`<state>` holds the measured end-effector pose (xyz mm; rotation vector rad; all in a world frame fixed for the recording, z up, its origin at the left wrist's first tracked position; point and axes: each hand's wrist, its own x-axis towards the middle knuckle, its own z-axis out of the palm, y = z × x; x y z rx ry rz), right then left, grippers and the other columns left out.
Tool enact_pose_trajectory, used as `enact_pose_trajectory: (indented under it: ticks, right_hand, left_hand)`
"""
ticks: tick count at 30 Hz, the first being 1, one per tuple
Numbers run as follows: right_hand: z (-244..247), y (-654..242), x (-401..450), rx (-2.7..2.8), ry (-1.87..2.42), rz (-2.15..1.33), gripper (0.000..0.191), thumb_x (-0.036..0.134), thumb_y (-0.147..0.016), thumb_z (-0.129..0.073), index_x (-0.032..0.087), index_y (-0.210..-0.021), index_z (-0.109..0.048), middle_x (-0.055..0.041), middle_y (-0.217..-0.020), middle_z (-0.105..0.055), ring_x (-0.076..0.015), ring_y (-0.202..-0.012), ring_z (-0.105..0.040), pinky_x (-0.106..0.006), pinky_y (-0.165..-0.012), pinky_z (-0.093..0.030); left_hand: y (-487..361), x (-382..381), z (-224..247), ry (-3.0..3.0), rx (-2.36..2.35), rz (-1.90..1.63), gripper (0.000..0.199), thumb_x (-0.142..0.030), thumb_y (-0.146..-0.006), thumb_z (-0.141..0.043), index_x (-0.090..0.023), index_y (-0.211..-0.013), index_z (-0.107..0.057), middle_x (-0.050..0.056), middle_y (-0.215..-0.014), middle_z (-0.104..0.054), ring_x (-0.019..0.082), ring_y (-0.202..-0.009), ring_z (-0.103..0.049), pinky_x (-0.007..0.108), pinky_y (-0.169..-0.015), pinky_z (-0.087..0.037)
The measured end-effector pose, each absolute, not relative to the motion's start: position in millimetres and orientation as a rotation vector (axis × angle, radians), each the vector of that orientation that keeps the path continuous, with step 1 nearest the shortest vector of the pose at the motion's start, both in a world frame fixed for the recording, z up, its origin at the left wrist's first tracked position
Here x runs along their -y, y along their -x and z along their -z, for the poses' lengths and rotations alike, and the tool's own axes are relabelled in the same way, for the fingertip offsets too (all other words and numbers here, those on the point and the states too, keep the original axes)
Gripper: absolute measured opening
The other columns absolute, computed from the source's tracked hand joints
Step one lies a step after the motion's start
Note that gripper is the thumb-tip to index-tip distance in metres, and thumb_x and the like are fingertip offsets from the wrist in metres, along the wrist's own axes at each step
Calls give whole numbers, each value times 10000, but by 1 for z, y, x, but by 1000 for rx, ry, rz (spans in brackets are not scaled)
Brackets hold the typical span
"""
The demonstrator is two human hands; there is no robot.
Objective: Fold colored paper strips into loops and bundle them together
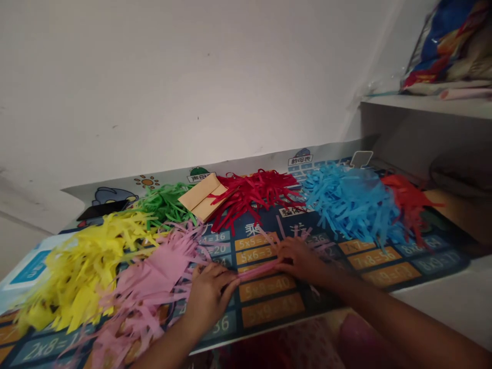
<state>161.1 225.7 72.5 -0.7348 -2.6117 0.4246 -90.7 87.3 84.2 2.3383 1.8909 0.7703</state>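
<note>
A narrow pink strip of fringed tissue paper [258, 269], rolled or folded lengthwise, stretches between my two hands just above the table mat. My left hand [212, 288] pinches its left end with thumb and fingers. The right end is in the closed fingers of my right hand [302, 260], and loose pink fringes spread out around that hand. To the left of my left hand lies a heap of pink fringed tissue paper [154, 271], partly behind my forearm. What sits inside my fingertips is hidden.
Yellow [84, 266], green [165, 202], red [257, 195] and blue [349, 200] fringed paper heaps line the mat [269, 305]. A tan envelope [203, 197] leans on the red heap. A dark phone-like slab [103, 210] lies back left. A shelf [434, 106] overhangs the right.
</note>
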Motion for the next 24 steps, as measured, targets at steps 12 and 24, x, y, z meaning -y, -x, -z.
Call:
enact_pose_trajectory:
  ticks: [12, 24]
  right_hand:
    - [-82, -145, -225, 2569, 960, -538, 84, 155, -731, -722, 182, -728, -643, -7, -799, -656, -183, -804, -558, -306, -708, -306]
    - [-78, -143, -215, 2798, 421, 196, 89, 193, -931, -577, 217, -886, -649, -7, -915, -668, -208, -973, -508, -418, -915, -279]
  left_hand:
    - [84, -103, -85, -2309, -2035, -542, 147, -218, -859, -597, -203, -722, -649, 0, -716, -638, 194, -749, -542, 363, -693, -272]
    - [64, -108, -91, -2784, -1769, -593, 112, -275, -860, -630, -255, -962, -673, 6, -824, -666, 239, -950, -541, 555, -1040, -181]
